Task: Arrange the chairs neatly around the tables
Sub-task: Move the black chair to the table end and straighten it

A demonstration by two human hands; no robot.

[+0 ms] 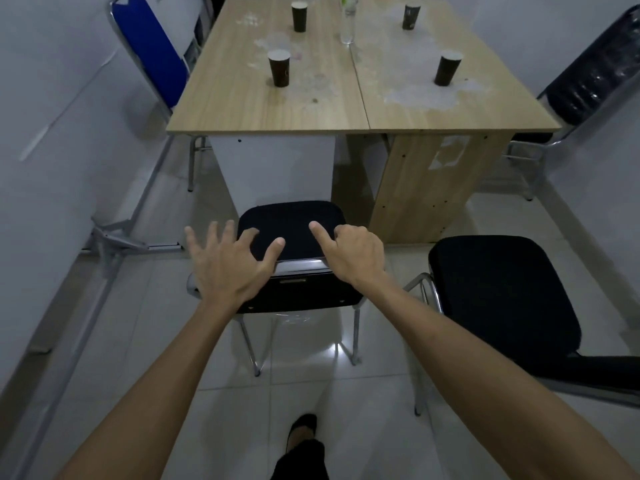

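A black padded chair with chrome legs stands right in front of me, its seat facing the near end of the left wooden table. My left hand hovers over the left top of its backrest, fingers spread, holding nothing. My right hand is over the backrest's right top corner, index finger stretched out and the other fingers loosely curled, with no clear grip. A second black chair stands to the right, turned at an angle, near the right table. The two tables are pushed together.
A blue chair stands by the tables' left side and a plastic-wrapped black chair by the right side. Several dark paper cups and a clear bottle stand on the tables. A folded metal frame leans on the left wall. My foot is on the tiles.
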